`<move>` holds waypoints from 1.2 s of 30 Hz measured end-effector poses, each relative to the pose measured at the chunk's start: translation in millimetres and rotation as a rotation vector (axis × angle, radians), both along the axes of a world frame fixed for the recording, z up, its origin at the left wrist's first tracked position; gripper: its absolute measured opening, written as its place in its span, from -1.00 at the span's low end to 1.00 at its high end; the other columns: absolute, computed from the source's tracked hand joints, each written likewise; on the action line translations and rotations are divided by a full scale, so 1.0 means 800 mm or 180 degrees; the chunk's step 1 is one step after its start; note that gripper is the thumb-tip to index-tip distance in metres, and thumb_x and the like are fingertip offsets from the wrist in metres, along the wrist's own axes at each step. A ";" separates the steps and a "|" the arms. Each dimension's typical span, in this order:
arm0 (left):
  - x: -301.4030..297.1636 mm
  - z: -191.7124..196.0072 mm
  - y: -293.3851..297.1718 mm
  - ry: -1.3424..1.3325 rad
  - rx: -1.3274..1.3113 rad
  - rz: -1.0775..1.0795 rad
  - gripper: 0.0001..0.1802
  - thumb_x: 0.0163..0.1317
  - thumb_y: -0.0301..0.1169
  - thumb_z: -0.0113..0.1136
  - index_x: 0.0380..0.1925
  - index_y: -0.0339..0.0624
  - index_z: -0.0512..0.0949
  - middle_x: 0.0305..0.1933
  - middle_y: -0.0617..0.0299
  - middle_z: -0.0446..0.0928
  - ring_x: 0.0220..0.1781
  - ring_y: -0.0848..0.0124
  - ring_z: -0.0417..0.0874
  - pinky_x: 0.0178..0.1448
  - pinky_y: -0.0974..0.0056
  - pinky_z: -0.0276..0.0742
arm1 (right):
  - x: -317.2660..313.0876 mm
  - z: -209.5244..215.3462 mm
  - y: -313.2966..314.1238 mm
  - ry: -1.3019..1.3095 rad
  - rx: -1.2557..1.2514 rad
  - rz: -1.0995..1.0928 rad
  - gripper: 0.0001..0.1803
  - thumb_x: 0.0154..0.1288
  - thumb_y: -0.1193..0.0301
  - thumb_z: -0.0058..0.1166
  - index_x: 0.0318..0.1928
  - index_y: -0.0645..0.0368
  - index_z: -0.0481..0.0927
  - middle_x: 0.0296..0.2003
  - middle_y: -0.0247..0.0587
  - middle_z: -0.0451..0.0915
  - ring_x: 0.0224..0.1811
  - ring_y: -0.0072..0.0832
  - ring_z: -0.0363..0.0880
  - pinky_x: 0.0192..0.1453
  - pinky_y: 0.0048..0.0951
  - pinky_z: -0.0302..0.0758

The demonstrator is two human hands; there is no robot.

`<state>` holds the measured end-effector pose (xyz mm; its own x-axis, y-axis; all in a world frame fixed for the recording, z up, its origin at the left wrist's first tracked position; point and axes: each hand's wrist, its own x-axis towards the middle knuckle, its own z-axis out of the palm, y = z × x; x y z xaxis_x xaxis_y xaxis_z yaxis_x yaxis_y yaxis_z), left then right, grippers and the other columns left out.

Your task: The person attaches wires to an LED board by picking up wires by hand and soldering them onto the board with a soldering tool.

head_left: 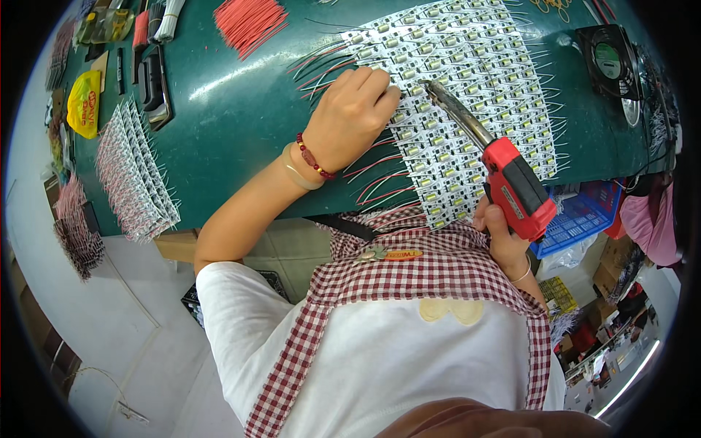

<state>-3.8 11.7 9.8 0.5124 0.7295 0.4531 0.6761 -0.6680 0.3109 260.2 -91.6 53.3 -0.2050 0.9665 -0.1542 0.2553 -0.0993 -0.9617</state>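
A large panel of white circuit boards point(438, 153), set in rows with small yellowish parts, lies on the green table. Red, white and black wires point(380, 164) stick out along its left edge. My right hand point(502, 235), at the panel's near right, is wrapped round the handle of a red and black soldering gun point(515, 186). Its metal barrel slants up and left, and the dark tip is over the upper middle of the boards. My left hand point(354, 113) is closed at the panel's left edge, fingertips toward the tip; what it pinches is hidden.
Red wires point(250, 25) lie at the back of the green table point(241, 131). Finished-looking wired board strips point(139, 175), a yellow bag point(84, 104) and hand tools point(155, 87) are at left. A small black fan point(610, 62) stands right, above a blue crate point(580, 219).
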 end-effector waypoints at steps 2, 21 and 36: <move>0.000 0.000 0.002 0.0053 0.0059 -0.0018 -0.75 -0.12 -0.60 0.14 -0.34 -0.25 0.58 -0.44 0.20 0.35 -0.37 0.27 0.45 -0.28 0.24 0.41 | -0.002 0.007 0.001 0.0242 -0.0336 -0.0038 -0.68 0.35 0.26 0.02 -0.26 0.35 0.46 -0.55 -0.22 0.48 -0.59 -0.57 0.39 -0.49 -0.53 0.35; 0.010 -0.007 -0.019 -0.0260 -0.0064 -0.0021 -0.68 -0.19 -0.64 0.15 -0.31 -0.23 0.59 -0.49 0.22 0.32 -0.43 0.31 0.39 -0.33 0.29 0.38 | 0.025 -0.020 -0.033 0.0176 -0.0655 -0.0173 -0.85 0.30 0.43 0.10 -0.19 0.25 0.55 -0.45 -0.37 0.53 -0.43 -0.63 0.45 -0.34 -0.52 0.42; 0.017 0.004 -0.022 -0.0011 -0.0198 0.0130 -0.73 -0.14 -0.64 0.11 -0.35 -0.23 0.58 -0.45 0.20 0.34 -0.37 0.27 0.42 -0.23 0.26 0.42 | 0.023 -0.025 -0.035 -0.0034 -0.0225 -0.0098 -0.89 0.25 0.48 0.12 -0.27 0.26 0.58 -0.48 -0.30 0.55 -0.46 -0.56 0.50 -0.37 -0.47 0.42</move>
